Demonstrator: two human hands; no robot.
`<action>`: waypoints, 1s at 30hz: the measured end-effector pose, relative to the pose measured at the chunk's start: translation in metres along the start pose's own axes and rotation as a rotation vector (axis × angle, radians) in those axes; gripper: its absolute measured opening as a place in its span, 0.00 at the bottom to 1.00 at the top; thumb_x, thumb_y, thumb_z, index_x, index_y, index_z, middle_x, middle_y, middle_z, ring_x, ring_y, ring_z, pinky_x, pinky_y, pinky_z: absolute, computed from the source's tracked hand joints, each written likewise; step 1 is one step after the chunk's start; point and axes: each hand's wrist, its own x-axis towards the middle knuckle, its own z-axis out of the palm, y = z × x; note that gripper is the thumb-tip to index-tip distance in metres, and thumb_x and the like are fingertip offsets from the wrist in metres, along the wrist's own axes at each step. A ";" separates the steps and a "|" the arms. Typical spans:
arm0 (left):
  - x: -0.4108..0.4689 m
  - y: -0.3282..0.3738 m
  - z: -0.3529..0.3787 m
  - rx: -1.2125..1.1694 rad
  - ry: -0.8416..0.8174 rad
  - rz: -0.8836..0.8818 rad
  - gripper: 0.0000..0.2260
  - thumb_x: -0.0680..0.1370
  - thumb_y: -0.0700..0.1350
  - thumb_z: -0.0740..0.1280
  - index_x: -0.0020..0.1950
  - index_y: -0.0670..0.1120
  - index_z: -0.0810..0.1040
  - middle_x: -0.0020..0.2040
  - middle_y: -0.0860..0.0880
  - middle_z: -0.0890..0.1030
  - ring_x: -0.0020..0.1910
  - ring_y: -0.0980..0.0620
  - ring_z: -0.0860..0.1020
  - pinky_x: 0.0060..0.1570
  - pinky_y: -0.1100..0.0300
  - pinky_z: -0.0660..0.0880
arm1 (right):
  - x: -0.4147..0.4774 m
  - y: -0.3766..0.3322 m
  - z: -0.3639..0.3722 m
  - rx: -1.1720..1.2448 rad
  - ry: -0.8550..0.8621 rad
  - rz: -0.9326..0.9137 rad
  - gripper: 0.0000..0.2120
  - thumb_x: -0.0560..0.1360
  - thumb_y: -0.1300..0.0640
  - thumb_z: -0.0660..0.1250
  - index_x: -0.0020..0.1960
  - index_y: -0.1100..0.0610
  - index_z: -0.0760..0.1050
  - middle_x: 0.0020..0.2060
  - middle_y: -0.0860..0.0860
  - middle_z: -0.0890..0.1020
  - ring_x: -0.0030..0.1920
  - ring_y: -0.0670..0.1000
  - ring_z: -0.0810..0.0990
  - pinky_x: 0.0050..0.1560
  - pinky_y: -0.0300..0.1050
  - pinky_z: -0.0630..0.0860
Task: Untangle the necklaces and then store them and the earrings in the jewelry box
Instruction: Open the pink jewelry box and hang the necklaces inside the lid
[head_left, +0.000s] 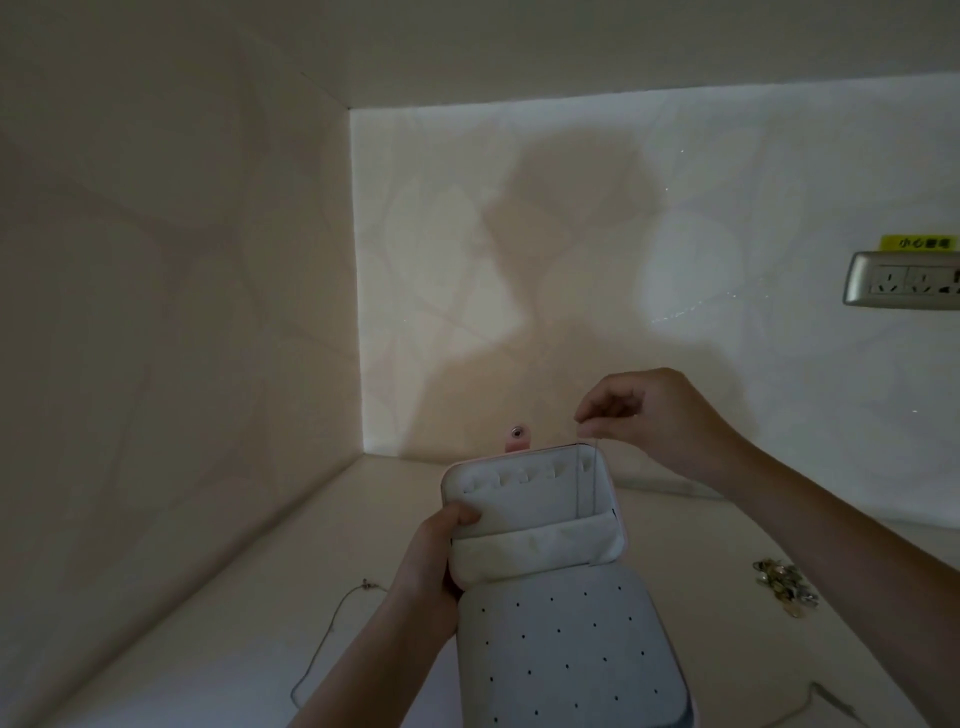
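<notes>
**op:** My right grip (639, 415) is a tight fingertip pinch on the top end of a thin silver chain necklace (594, 483). I'm holding it just above the upper right corner of the lid of the small pink jewelry box with the pale grey velvety lining (530, 501). The chain hangs straight down the lid's right side, and its lower end drops into the soft fabric pocket (535, 551) across the bottom of the lid. My left grip (431, 561) is wrapped round the lid's left edge, thumb on the lining, propping it upright.

**reply:** any trick for hooking it without a knot?

**op:** My guess is to keep it taut and vertical, lower the pinched end onto the rightmost notch of the hook row (519, 475), and let go only once it's seated. I can't tell whether it's caught yet, the chain's too thin to see. The left grip just stops the lid wobbling. Let the slack fall into the pocket, not bunch up.

Another fine chain (340, 618) lies on the cream surface (260, 597) to the left, and one more at lower right (828, 695). The little heap of metallic earrings (784, 582) sits off to the right, apart from the box. I figure those go in the base's dotted hole panel (566, 639).
</notes>
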 end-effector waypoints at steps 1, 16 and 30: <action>0.000 0.000 0.000 -0.003 0.003 0.002 0.16 0.75 0.42 0.61 0.60 0.39 0.78 0.53 0.36 0.83 0.53 0.37 0.80 0.54 0.45 0.75 | -0.002 0.000 0.002 -0.026 -0.009 -0.017 0.07 0.68 0.64 0.76 0.39 0.54 0.83 0.34 0.46 0.84 0.36 0.41 0.81 0.41 0.29 0.74; -0.002 0.001 -0.001 -0.013 -0.038 0.017 0.17 0.76 0.42 0.59 0.62 0.39 0.77 0.55 0.36 0.82 0.57 0.35 0.78 0.57 0.44 0.74 | -0.008 0.023 0.018 -0.423 0.055 -0.333 0.04 0.69 0.62 0.76 0.43 0.57 0.84 0.37 0.44 0.73 0.35 0.36 0.72 0.36 0.27 0.66; -0.001 0.013 -0.006 0.005 -0.032 0.070 0.16 0.76 0.42 0.59 0.60 0.40 0.78 0.53 0.37 0.82 0.49 0.38 0.81 0.51 0.46 0.76 | -0.022 0.026 0.020 -0.433 0.072 -0.365 0.06 0.75 0.59 0.69 0.50 0.57 0.82 0.47 0.48 0.76 0.45 0.41 0.73 0.46 0.28 0.69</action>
